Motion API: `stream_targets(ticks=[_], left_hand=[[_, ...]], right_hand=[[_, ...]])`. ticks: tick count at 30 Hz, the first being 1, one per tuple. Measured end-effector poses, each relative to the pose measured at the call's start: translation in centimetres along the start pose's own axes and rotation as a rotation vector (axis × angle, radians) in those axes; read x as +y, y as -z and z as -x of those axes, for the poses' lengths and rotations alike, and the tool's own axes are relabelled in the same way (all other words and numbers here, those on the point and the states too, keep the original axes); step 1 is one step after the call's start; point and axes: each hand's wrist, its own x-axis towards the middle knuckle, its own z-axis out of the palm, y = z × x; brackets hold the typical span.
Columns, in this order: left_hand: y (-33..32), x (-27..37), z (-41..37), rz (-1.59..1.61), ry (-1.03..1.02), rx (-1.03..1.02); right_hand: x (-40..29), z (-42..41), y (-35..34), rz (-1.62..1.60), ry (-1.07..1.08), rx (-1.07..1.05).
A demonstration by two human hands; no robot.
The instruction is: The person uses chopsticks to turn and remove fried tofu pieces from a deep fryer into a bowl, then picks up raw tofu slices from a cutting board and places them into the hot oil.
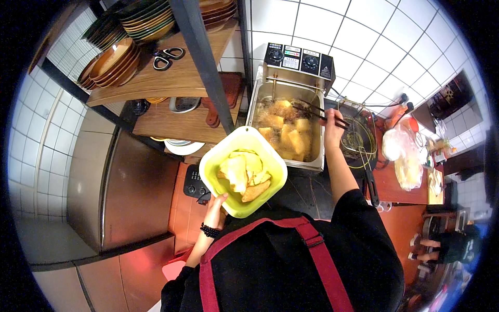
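My left hand grips the near left rim of a yellow-green plastic basin. Inside the basin lie several pale yellow pieces of food and a browner one. With my right hand I hold dark chopsticks, their tips over the far part of an electric deep fryer. Several golden chunks of food sit in its bubbling oil. The basin is tilted toward me, just left of the fryer's near corner. What the chopstick tips touch is hard to make out.
A black-framed shelf with stacked bowls and scissors stands left. Right of the fryer, a frying strainer rests on a black pan whose handle points toward me. Plastic bags lie farther right. Another person is in the background.
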Motion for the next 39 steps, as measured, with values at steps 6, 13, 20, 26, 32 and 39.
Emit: stream_targets(ticks=[6, 13, 20, 26, 32, 39], left_hand=[[-0.4, 0.4, 0.1, -0.02, 0.018, 0.01], [-0.1, 0.0, 0.1, 0.023, 0.015, 0.017], [-0.8, 0.5, 0.3, -0.014, 0.029, 0.037], [0.3, -0.5, -0.4, 0.068, 0.012, -0.004], [-0.7, 0.2, 0.1, 0.061, 0.03, 0.033], [0.3, -0.6, -0.5, 0.067, 0.007, 0.012]], right_hand=[[3.1, 0.1, -0.7, 0.309, 0.005, -0.234], [-0.2, -0.3, -0.5, 0.195, 0.03, -0.164], [1.9, -0.4, -1.7, -0.147, -0.411, -0.023], [2.1, -1.4, -1.4, -0.181, -0.34, 0.106], [-0.3, -1.2, -0.1, 0.041, -0.035, -0.248], [-4.6, -0.1, 0.9, 0.162, -0.007, -0.227]])
